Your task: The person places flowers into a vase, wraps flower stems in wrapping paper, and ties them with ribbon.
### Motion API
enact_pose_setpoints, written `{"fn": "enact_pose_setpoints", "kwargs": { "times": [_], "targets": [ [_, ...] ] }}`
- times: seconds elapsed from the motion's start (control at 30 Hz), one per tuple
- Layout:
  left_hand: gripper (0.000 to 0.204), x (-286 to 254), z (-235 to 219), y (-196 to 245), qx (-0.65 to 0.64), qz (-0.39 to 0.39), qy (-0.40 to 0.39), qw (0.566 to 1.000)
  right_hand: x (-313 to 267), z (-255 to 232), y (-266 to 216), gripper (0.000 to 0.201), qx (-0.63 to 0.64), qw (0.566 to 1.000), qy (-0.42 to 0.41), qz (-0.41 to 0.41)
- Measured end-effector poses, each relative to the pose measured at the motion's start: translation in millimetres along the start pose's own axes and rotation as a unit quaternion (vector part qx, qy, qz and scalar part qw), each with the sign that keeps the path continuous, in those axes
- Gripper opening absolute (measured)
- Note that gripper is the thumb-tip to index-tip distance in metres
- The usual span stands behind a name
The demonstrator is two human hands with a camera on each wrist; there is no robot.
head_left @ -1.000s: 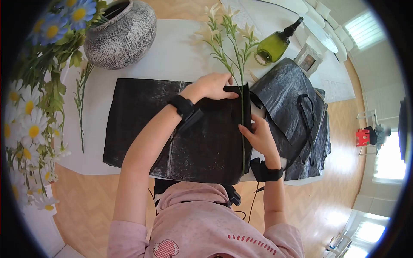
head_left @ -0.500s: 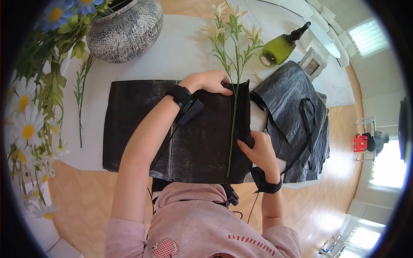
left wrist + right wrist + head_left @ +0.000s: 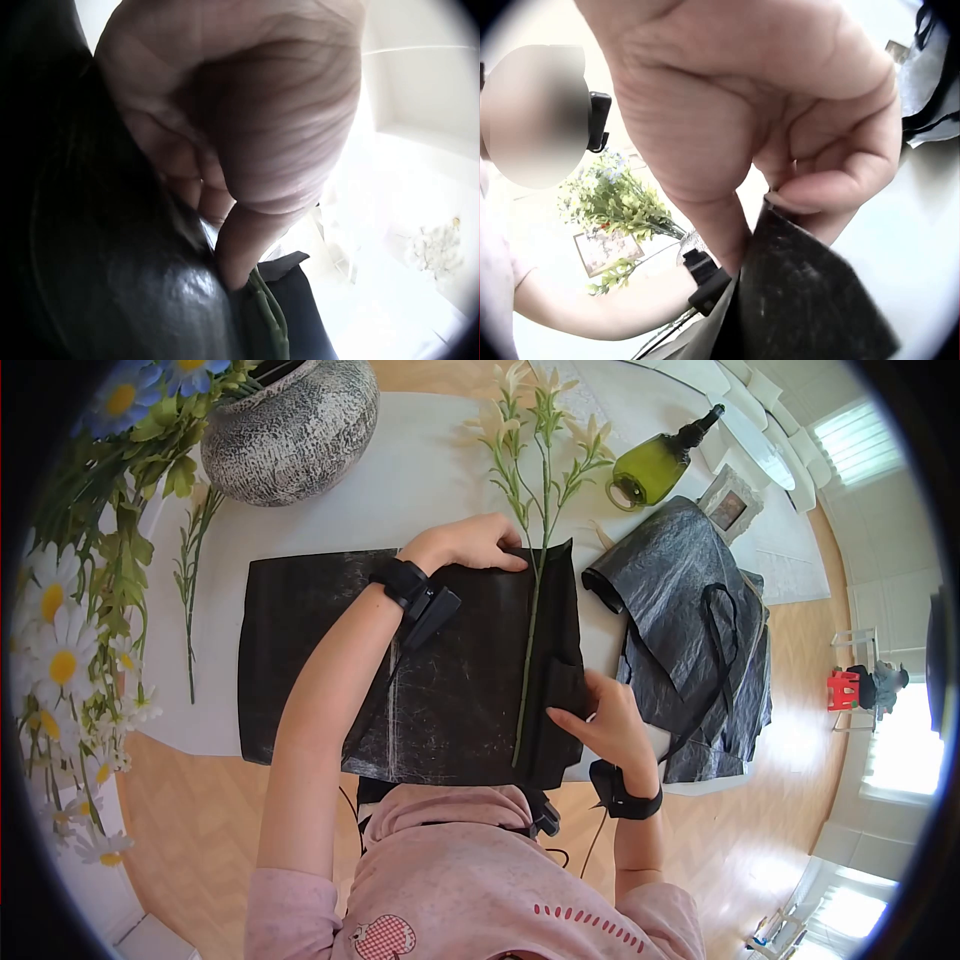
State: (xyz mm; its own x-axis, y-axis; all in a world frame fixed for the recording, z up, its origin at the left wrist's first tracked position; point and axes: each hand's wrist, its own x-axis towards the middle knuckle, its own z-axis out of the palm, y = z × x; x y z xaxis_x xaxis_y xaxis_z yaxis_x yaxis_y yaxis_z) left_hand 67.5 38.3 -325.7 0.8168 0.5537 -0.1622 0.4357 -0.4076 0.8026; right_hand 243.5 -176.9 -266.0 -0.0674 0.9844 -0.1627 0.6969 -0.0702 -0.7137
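Black sheet [image 3: 455, 680] under flower stem [image 3: 528, 650], hands [image 3: 612, 728] pinching edges, some fingertips hidden

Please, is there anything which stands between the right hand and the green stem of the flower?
Yes, the folded edge of the black sheet, which the right hand pinches, stands between it and the green stem.
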Motion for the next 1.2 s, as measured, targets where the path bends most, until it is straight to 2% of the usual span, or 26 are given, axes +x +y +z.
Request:
{"fn": "enact_pose_setpoints", "kwargs": {
  "times": [0.07, 0.13, 0.2, 0.27, 0.3, 0.33, 0.4, 0.53, 0.6, 0.63, 0.7, 0.73, 0.8, 0.83, 0.9, 0.93, 1.0, 1.03, 1.07, 1.13, 1.17, 1.2],
  "targets": [
    [0.026, -2, -1, 0, -0.056, 0.013, 0.003, 0.998, -7, 6, -1, 0.021, 0.014, 1.0, -0.005, 0.0],
    [0.031, -4, -1, 1, -0.057, 0.015, 0.013, 0.998, -15, 14, -1, 0.02, -0.088, 0.996, 0.029, 0.003],
    [0.037, -6, -2, 9, -0.056, 0.016, 0.022, 0.998, -19, 24, 0, 0.019, -0.097, 0.994, 0.039, -0.009],
    [0.058, -5, -3, 18, -0.06, -0.102, 0.028, 0.993, -22, 28, -10, 0.017, -0.138, 0.985, 0.09, -0.047],
    [0.076, -1, -5, 15, -0.084, -0.139, -0.038, 0.986, -23, 29, -14, 0.017, -0.135, 0.986, 0.089, -0.048],
    [0.076, 1, -4, 16, -0.082, -0.141, -0.038, 0.986, -24, 29, -18, 0.019, -0.155, 0.984, 0.07, -0.054],
    [0.079, 1, -1, 22, -0.132, -0.193, 0.002, 0.972, -24, 31, -27, 0.022, -0.175, 0.981, 0.051, -0.061],
    [0.069, 0, 1, 31, -0.068, -0.16, 0.033, 0.984, -19, 33, -40, 0.022, -0.136, 0.986, 0.012, -0.091],
    [0.062, 1, 2, 32, -0.026, -0.137, 0.051, 0.989, -13, 31, -41, 0.022, -0.018, 0.991, -0.087, -0.102],
    [0.062, 3, 0, 31, -0.026, -0.137, 0.051, 0.989, -10, 29, -39, 0.022, -0.018, 0.991, -0.087, -0.102],
    [0.044, 5, -8, 23, 0.026, -0.129, -0.069, 0.989, -3, 22, -30, 0.024, 0.14, 0.975, -0.17, -0.034],
    [0.044, 4, -7, 19, 0.027, -0.128, -0.07, 0.989, 3, 19, -26, 0.024, 0.141, 0.975, -0.168, -0.034],
    [0.035, 2, -6, 12, -0.028, -0.083, -0.05, 0.995, 16, 13, -21, 0.022, 0.036, 0.999, -0.019, -0.018],
    [0.035, 1, -6, 11, -0.025, -0.081, -0.055, 0.995, 23, 16, -15, 0.022, 0.038, 0.999, -0.014, -0.015],
    [0.031, -2, -7, 14, -0.081, -0.091, -0.059, 0.991, 37, 24, -2, 0.033, -0.032, 0.992, 0.091, -0.079],
    [0.031, -2, -6, 11, -0.077, -0.088, -0.066, 0.991, 42, 23, -4, 0.033, -0.031, 0.992, 0.097, -0.073],
    [0.033, -1, -5, 7, -0.155, -0.087, -0.056, 0.982, 50, 23, -11, 0.051, 0.0, 0.999, -0.045, -0.006],
    [0.033, 0, -5, 4, -0.153, -0.086, -0.061, 0.983, 51, 28, -7, 0.064, 0.035, 0.997, -0.066, 0.006],
    [0.032, -2, -7, 5, -0.168, -0.084, -0.035, 0.981, 50, 33, -3, 0.064, 0.036, 0.997, -0.063, 0.009],
    [0.031, -6, -10, 6, -0.185, -0.084, -0.013, 0.979, 42, 46, 3, 0.061, 0.155, 0.986, -0.043, -0.037],
    [0.029, -7, -13, 6, -0.212, -0.076, -0.008, 0.974, 37, 49, 4, 0.053, 0.185, 0.981, -0.059, -0.011],
    [0.028, -7, -14, 5, -0.24, -0.068, -0.003, 0.968, 33, 53, 7, 0.053, 0.188, 0.981, -0.058, -0.008]
  ]
}}
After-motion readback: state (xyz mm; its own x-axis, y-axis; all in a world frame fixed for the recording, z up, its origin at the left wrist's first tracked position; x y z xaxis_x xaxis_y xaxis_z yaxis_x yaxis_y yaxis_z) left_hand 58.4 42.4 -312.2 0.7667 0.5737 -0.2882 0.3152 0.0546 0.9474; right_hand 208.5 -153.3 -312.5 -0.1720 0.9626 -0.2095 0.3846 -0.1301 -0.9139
